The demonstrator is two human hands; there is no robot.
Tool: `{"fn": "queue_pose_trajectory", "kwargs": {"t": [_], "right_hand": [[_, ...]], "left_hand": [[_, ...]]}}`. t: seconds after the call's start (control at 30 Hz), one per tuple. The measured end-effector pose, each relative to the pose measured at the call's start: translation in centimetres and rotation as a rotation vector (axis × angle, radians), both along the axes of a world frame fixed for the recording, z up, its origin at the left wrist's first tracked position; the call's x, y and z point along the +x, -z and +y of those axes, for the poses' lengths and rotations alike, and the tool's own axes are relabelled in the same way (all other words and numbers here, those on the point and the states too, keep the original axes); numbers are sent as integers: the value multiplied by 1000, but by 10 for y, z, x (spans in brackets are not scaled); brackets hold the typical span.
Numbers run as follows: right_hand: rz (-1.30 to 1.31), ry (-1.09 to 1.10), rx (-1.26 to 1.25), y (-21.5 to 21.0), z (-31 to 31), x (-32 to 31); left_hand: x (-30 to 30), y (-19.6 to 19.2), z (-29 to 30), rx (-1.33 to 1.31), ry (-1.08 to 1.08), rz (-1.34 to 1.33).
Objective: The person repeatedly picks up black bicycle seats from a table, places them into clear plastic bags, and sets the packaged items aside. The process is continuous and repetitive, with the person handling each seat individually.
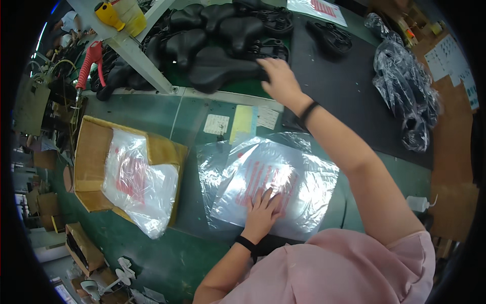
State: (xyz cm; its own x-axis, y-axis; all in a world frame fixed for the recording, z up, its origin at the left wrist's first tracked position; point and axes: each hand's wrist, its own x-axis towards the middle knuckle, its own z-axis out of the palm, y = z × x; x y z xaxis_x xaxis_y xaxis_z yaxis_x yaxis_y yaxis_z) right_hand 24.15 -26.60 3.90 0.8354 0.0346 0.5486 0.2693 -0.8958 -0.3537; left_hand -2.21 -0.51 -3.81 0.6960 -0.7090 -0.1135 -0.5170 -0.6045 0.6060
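My left hand (262, 212) lies flat, fingers spread, on a stack of clear plastic bags (238, 175) with red print, on the workbench in front of me. With my right arm stretched far forward, my right hand (281, 81) has its fingers and thumb around the narrow nose of a black bicycle saddle (215, 68). That saddle lies at the near edge of a pile of similar black saddles (240, 30). The underside of the held saddle is hidden.
An open cardboard box (93, 147) with more printed bags stands at left. Saddles wrapped in clear plastic (405, 86) lie on a black mat (334, 86) at right, with one unwrapped saddle (329, 38). A red air gun (90, 66) hangs beside a metal post (142, 63).
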Motion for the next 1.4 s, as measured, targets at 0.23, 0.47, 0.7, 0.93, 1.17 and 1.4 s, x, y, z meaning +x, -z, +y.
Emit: {"fn": "queue_pose_trajectory", "kwargs": {"t": [0.23, 0.47, 0.7, 0.93, 1.17, 1.4], "right_hand": [[406, 94, -501, 43, 45, 105], [519, -175, 19, -10, 16, 49], [575, -204, 1780, -35, -52, -274], [502, 187, 2081, 38, -64, -488], [471, 264, 2147, 82, -42, -524], [490, 292, 1942, 27, -41, -501]], "left_hand": [[36, 15, 27, 72, -68, 47], [59, 21, 36, 99, -115, -42], [57, -14, -8, -301, -322, 0], [-30, -5, -122, 64, -116, -254], [18, 31, -99, 4, -154, -184], [29, 1, -69, -209, -403, 216]]}}
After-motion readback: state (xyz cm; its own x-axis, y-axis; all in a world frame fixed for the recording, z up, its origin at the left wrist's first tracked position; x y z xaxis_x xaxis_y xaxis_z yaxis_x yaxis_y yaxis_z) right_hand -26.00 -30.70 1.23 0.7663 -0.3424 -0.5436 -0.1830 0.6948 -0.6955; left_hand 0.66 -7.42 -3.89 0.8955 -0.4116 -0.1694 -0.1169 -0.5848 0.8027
